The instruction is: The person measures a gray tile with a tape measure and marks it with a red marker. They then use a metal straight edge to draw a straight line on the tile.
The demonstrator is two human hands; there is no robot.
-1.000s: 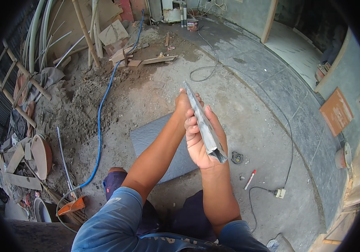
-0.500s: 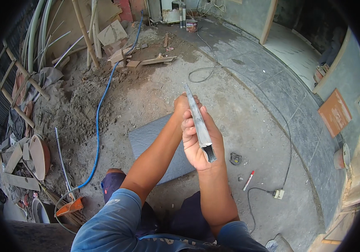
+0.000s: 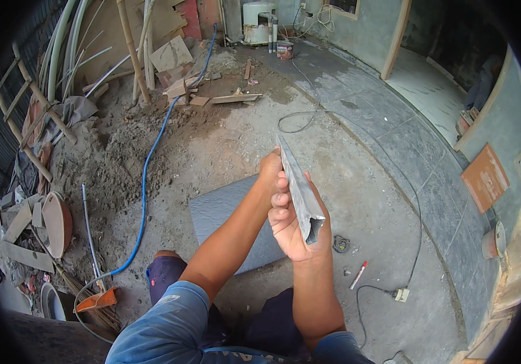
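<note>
A long hollow grey metal bar (image 3: 300, 189) points away from me, its jagged open end toward me. My right hand (image 3: 289, 235) cradles the near part from below, fingers curled up along its left side and the thumb at its right. Farther along, my left hand (image 3: 271, 165) is closed on the bar's left side, its fingers partly hidden. Beneath my forearms lies a grey textured tile (image 3: 218, 203) on the rough floor. To the right of my right hand are a round tape measure (image 3: 341, 244) and a red-and-white marker (image 3: 359, 275), both untouched.
A blue hose (image 3: 146, 176) runs along the left by heaped sand (image 3: 112, 148). A dark cable (image 3: 419, 212) with a pale socket (image 3: 402, 295) loops on the right. Scrap boards, a bamboo ladder (image 3: 14, 121) and an orange dustpan (image 3: 99, 300) stand left; grey paving (image 3: 418, 139) lies right.
The bar has shifted slightly right and rolled in my hands, and its hollow near end shows differently. Both hands moved along with it, keeping their hold. The view shifted a little.
</note>
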